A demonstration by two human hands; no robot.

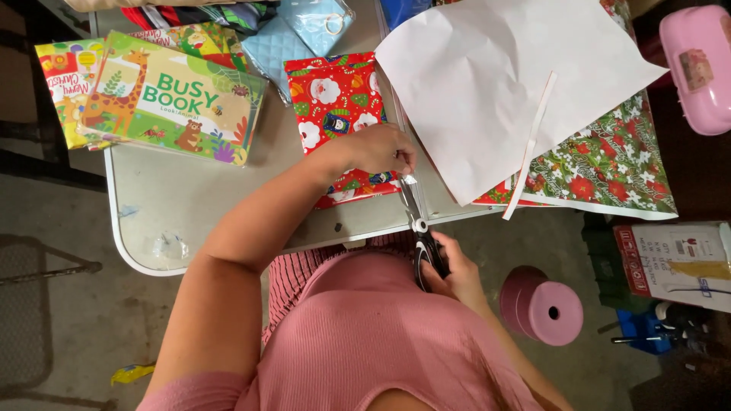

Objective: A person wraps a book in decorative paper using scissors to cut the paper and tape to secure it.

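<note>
Your right hand [455, 268] sits just off the near edge of the bench [152, 205], its fingers closed through the black handles of the scissors [420, 228]. The blades run from that hand straight away from you, up over the near edge, so the long axis of the scissors lies roughly square to that edge, with the tips pointing toward the far side. How wide the blades stand you cannot tell, since your left hand covers their tips.

Your left hand [384, 148] is farther in on the bench, directly beyond the scissors, fingers pinched shut on the right edge of the red wrapped parcel [335, 114] with its holiday figures. That parcel lies near the middle of the bench, just left of the blade line. The big sheet of wrapping paper [495, 84], white side up, spreads to the right of the blades toward the far right corner, a narrow cut strip [531, 144] lying across it.

The left hand is nearer the parcel; the right is at the handles.
</note>
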